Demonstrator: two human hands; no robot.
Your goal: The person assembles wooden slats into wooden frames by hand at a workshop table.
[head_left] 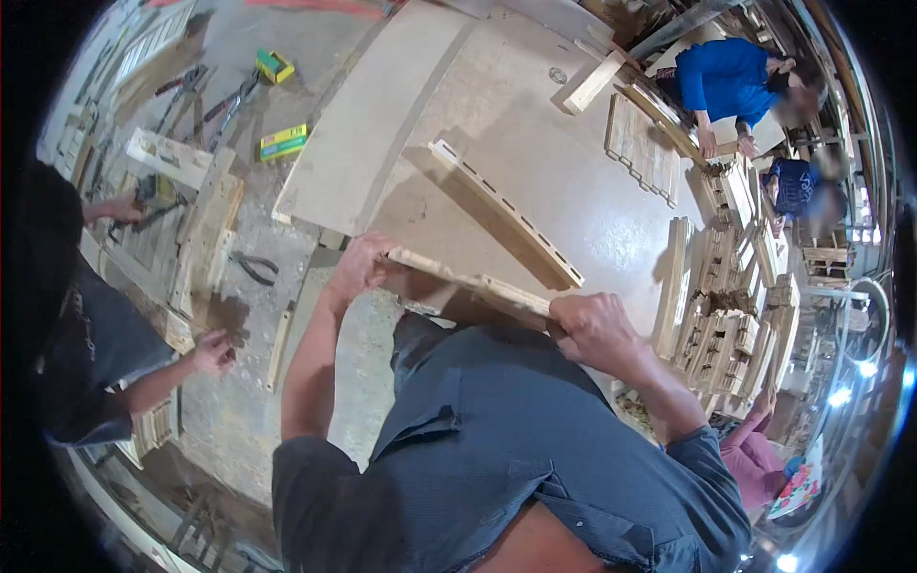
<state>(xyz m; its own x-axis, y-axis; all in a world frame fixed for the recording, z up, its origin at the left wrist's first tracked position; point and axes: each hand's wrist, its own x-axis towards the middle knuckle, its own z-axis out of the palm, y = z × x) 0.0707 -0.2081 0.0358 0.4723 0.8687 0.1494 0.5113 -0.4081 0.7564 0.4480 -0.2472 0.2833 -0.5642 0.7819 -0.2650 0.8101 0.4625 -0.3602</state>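
A wooden slat with shaped notches along its edge is held across the front of my body. My left hand is closed round its left end, and my right hand grips the right end. Just beyond it, a longer wooden rail with a row of slots lies on the tabletop. My fingers partly hide both ends of the held slat.
Stacked notched wood pieces fill the table's right side. A slatted panel lies at the back, near a co-worker in blue. Pliers, small boxes and another person's hand are on the left.
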